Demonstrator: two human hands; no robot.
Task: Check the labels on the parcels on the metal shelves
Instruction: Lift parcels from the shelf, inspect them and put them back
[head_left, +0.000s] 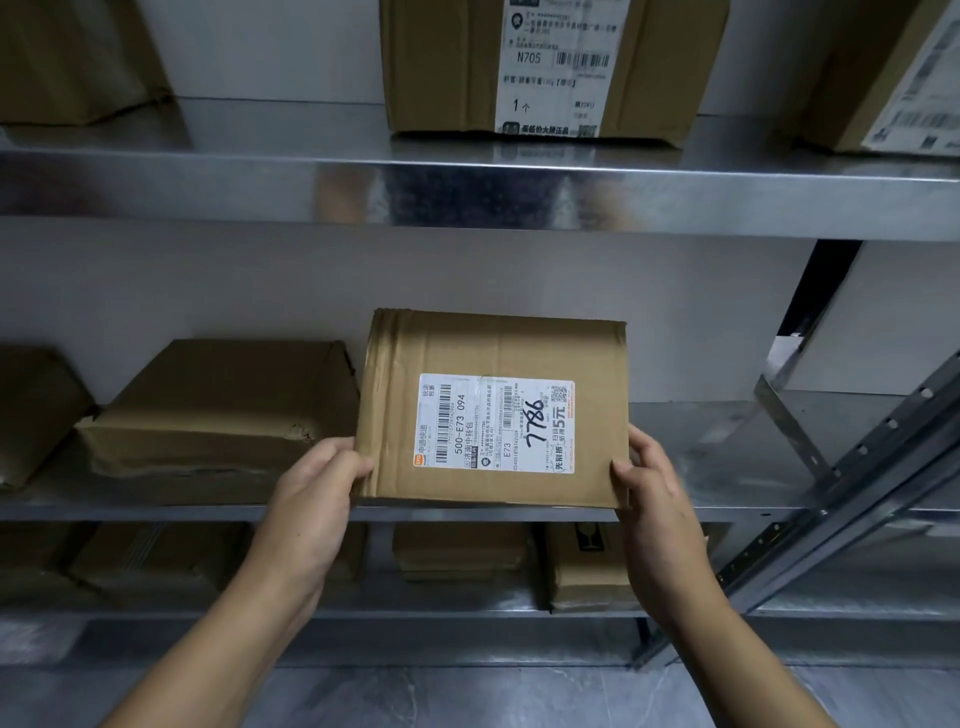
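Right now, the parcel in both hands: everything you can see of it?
The parcel is a flat brown cardboard box, creased, with brown tape along its left edge. It stands upright over the middle shelf, face to the camera. Its white label lies sideways: barcodes, a QR code, printed 500-E73 094 and E73, handwritten 7786. The left hand grips its lower left corner, the right hand its lower right.

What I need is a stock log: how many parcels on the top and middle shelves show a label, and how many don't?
Label showing: 3 (N705 box, top-right box, held parcel)
No label showing: 3 (top-left box, flat parcel, edge parcel)
Total: 6
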